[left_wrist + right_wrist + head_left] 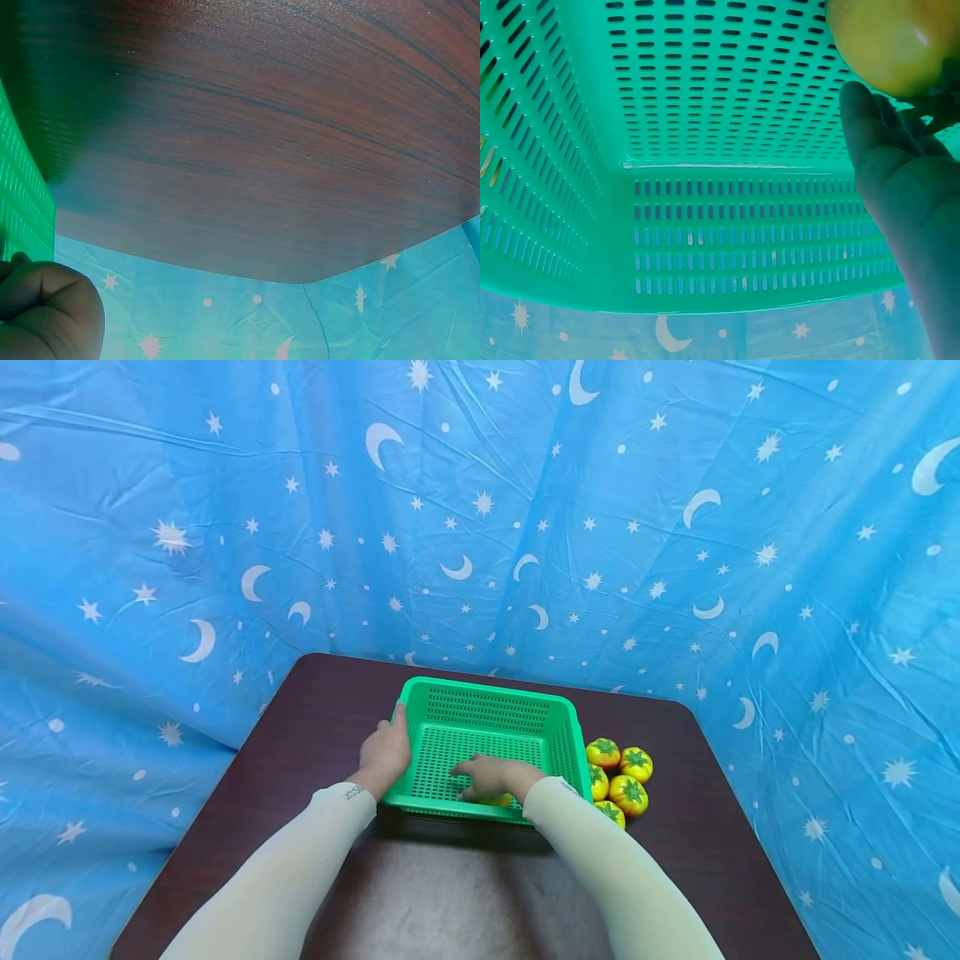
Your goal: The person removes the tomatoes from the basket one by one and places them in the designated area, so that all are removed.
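A green perforated plastic basket (pixel 487 810) sits on the dark wooden table. My left hand (pixel 386 749) grips its left side wall, with the thumb along the rim; in the left wrist view only part of that hand (pixel 52 311) shows at the lower left. Inside the basket, my right hand (pixel 491 777) reaches low over the floor with its fingers spread. A yellow-red tomato (pixel 892 45) with green leaves lies right by those fingers (pixel 866 124). The head view shows just a sliver of it below the hand.
Several more yellow-red tomatoes (pixel 628 795) stand grouped on the table against the basket's right side. A blue curtain (pixel 480 527) with white moons and stars hangs behind and around the table (pixel 705 827).
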### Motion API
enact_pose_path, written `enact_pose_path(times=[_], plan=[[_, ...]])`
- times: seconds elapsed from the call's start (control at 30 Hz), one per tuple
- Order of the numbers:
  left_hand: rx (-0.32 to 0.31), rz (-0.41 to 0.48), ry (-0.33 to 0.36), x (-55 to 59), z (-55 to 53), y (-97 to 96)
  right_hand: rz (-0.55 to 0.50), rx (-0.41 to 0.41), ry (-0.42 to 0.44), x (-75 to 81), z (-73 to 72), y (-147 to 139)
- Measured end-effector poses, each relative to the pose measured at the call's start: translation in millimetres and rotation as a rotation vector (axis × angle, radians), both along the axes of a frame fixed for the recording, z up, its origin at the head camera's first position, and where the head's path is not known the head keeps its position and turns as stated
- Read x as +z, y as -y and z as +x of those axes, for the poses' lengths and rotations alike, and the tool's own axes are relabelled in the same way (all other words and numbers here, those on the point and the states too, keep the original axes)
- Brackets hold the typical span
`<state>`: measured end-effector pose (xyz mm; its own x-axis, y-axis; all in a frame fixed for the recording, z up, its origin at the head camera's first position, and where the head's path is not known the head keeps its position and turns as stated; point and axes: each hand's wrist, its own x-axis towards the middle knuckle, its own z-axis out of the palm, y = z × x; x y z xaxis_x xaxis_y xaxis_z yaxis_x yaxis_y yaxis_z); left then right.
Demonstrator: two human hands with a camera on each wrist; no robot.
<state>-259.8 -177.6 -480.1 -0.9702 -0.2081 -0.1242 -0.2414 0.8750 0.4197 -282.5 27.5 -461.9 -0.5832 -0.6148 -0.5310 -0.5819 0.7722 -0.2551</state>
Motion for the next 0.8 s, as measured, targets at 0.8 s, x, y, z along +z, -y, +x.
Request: enact_pose_path(times=[0.8], plan=[[-0.001,0.008,-0.009,-0.7,0.1,0.2,0.016,-0.022,0.064,5.7,0.5,-19.9]])
